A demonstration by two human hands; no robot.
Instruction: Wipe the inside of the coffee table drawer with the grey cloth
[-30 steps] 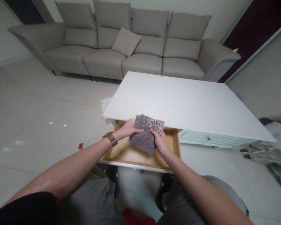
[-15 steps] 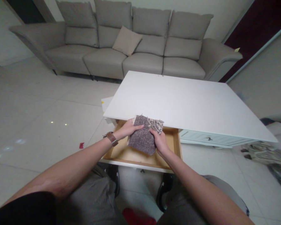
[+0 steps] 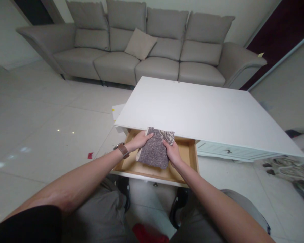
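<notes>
A folded grey-brown cloth [image 3: 154, 151] with a patterned, frayed upper right corner hangs between my hands above a pulled-out wooden drawer [image 3: 187, 155]. My left hand [image 3: 141, 139] grips its upper left edge, thumb on top. On the right side, my right hand [image 3: 172, 152] pinches it near the patterned corner. The fingers behind the cloth are hidden. The drawer belongs to a white low table [image 3: 200, 111], whose near edge lies just beyond the cloth.
A grey sofa [image 3: 116, 67] with a beige cushion [image 3: 141, 44] stands behind the table. A second drawer [image 3: 228, 151] is closed at the right. Red scraps lie on the floor [image 3: 73, 125], and a bundled pile [image 3: 288, 167] sits at far right.
The view has shifted slightly, moving the room a little to the right. The cloth's upper edge sits slightly lower and its patterned corner looks more bent; both hands keep hold.
</notes>
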